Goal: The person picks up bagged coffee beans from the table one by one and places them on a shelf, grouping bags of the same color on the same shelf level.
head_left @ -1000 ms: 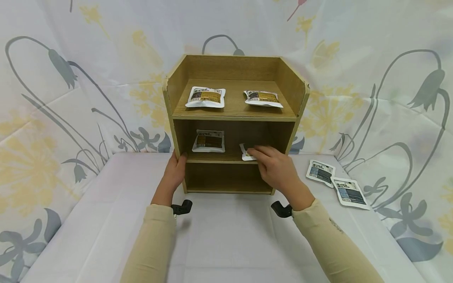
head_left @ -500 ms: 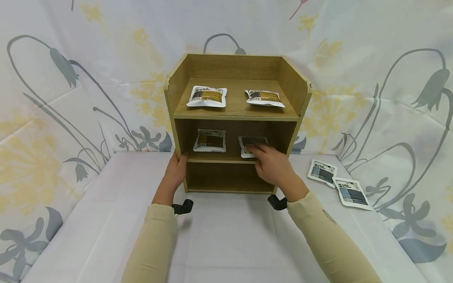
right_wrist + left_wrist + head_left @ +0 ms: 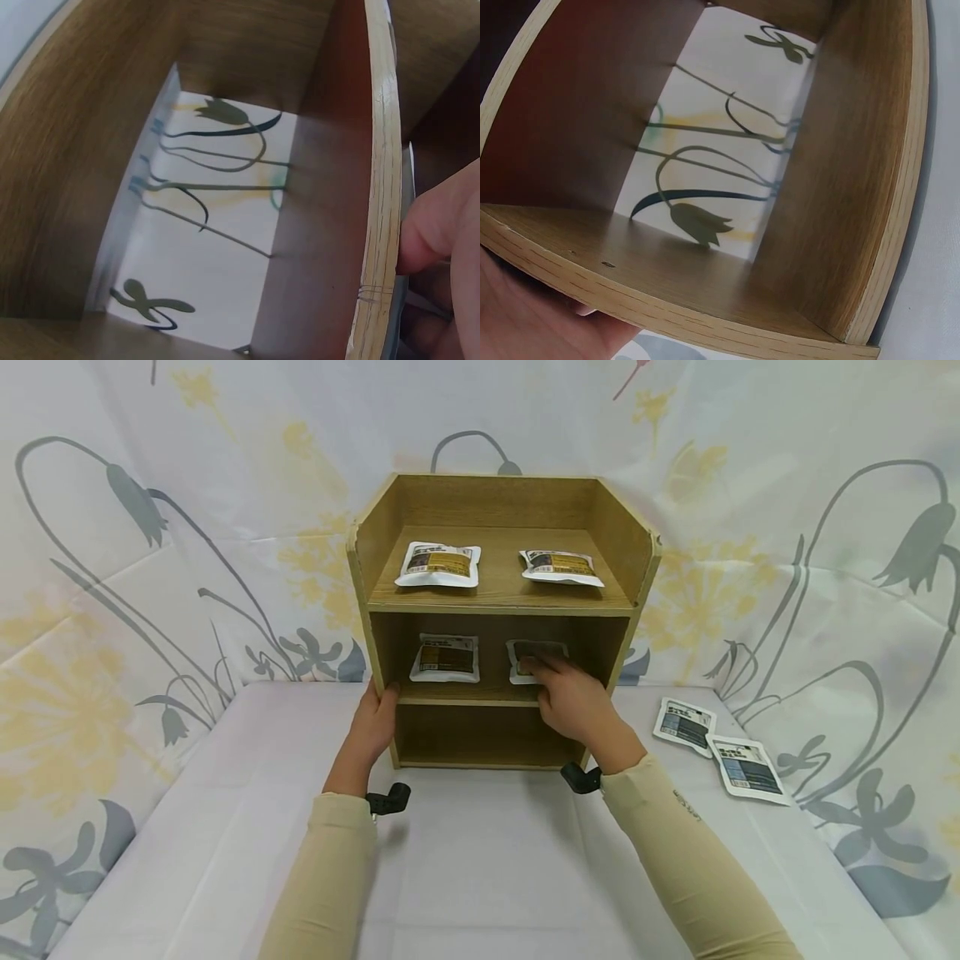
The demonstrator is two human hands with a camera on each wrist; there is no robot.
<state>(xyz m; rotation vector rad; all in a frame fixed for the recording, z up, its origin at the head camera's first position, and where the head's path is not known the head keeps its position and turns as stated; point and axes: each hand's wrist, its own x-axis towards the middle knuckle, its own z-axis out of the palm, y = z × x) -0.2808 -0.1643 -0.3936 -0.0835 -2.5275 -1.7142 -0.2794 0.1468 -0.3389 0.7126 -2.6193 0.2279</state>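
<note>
In the head view, a small wooden shelf unit [image 3: 502,702] stands upright on the table. My left hand [image 3: 372,727] holds its left side, and part of that hand [image 3: 547,322] shows beneath the wooden edge in the left wrist view. The fingertips of my right hand [image 3: 576,703] rest on a flat white-edged packet [image 3: 517,653] on the middle shelf, at the right, and partly cover it. In the right wrist view, my right hand [image 3: 446,247] is beside the shelf edge. A similar packet [image 3: 446,658] lies on the left of that shelf.
On the top shelf lie two white packets with yellow labels, the left packet [image 3: 438,565] and the right packet [image 3: 561,568]. Two blue-labelled packets lie on the table at the right, the nearer packet [image 3: 746,768] touching the farther packet [image 3: 684,723]. A patterned cloth [image 3: 225,527] hangs behind.
My right hand has shifted left, then a little deeper over the middle shelf. The packet beneath its fingers has slid back slightly and lies flatter. My left hand stays put.
</note>
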